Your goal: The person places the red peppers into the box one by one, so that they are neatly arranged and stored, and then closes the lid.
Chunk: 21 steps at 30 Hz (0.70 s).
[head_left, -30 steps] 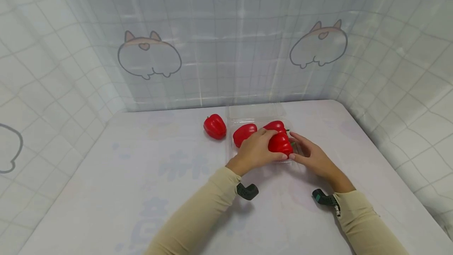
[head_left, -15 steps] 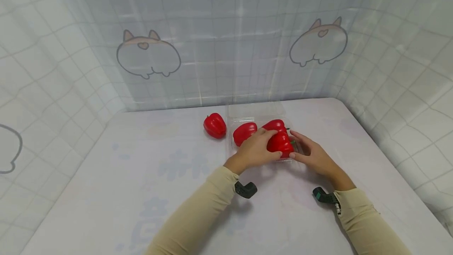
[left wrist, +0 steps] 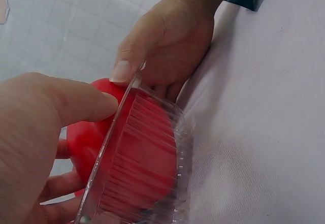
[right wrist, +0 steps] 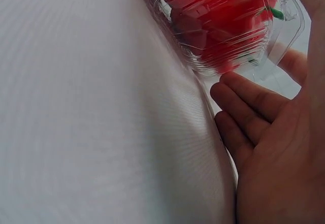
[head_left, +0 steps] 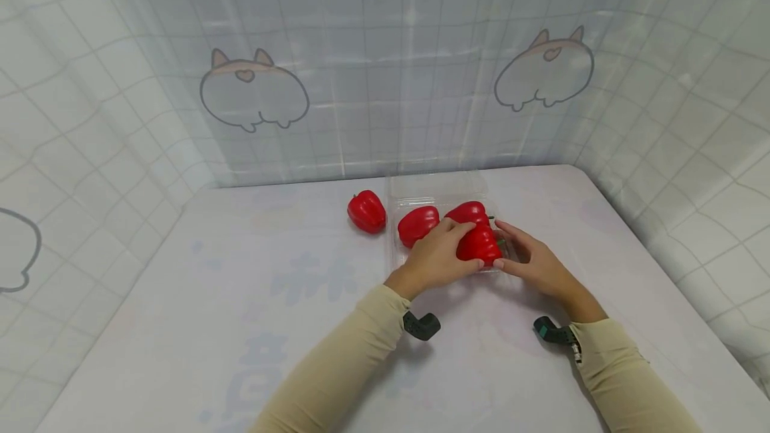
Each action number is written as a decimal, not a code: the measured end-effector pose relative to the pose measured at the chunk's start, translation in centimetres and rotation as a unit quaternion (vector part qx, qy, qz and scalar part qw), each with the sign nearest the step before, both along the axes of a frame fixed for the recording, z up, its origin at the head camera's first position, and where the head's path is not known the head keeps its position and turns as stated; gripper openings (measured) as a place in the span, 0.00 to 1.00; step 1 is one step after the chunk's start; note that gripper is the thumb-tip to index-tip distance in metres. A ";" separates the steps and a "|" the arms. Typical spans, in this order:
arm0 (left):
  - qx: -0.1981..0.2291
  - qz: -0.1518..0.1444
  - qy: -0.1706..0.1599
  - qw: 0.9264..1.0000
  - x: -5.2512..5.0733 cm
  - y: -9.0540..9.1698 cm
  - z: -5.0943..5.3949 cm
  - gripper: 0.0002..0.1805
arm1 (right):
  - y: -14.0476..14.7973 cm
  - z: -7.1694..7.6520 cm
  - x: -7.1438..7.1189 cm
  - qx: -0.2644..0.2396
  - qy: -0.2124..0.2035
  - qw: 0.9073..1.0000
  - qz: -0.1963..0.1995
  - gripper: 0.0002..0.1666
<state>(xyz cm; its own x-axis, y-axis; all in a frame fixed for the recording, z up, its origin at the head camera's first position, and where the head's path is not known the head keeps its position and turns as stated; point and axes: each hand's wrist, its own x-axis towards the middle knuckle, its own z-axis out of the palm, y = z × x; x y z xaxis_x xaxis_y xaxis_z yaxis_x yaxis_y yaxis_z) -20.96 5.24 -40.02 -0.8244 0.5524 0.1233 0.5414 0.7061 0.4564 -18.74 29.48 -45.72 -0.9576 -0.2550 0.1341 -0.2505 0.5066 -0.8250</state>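
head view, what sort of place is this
Probably a makeshift recording booth: grid-patterned sheeting with cartoon animals surrounds the pale table at the back and both sides, and dark devices are worn at the person's wrists.

A gridded backdrop (head_left: 385, 65) (cartoon animals (head_left: 254, 102) drawn on it) stands behind a pale table (head_left: 475, 359).

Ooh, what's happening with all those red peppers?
Somebody has both hands at a clear box of red peppers. Their left hand holds the front pepper in the box. Their right hand is at the box's right side, with its thumb by the rim. The left pepper and the back pepper are in there too. A loose pepper lies outside, to the left. The lid is open.
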 end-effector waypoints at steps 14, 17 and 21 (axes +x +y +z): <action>0.014 -0.022 -0.014 1.000 -0.2 -0.3 -0.4 0.40 | 0.1 -0.1 -0.2 -0.004 0.001 1.000 0.006 0.51; 0.013 -0.023 -0.019 0.999 -0.2 -0.4 -0.6 0.40 | 0.1 -0.2 -0.2 -0.001 -0.002 1.000 0.004 0.51; 0.015 -0.027 -0.018 0.999 -0.3 -0.6 -0.8 0.38 | 0.1 -0.2 -0.2 0.001 -0.003 1.000 0.000 0.51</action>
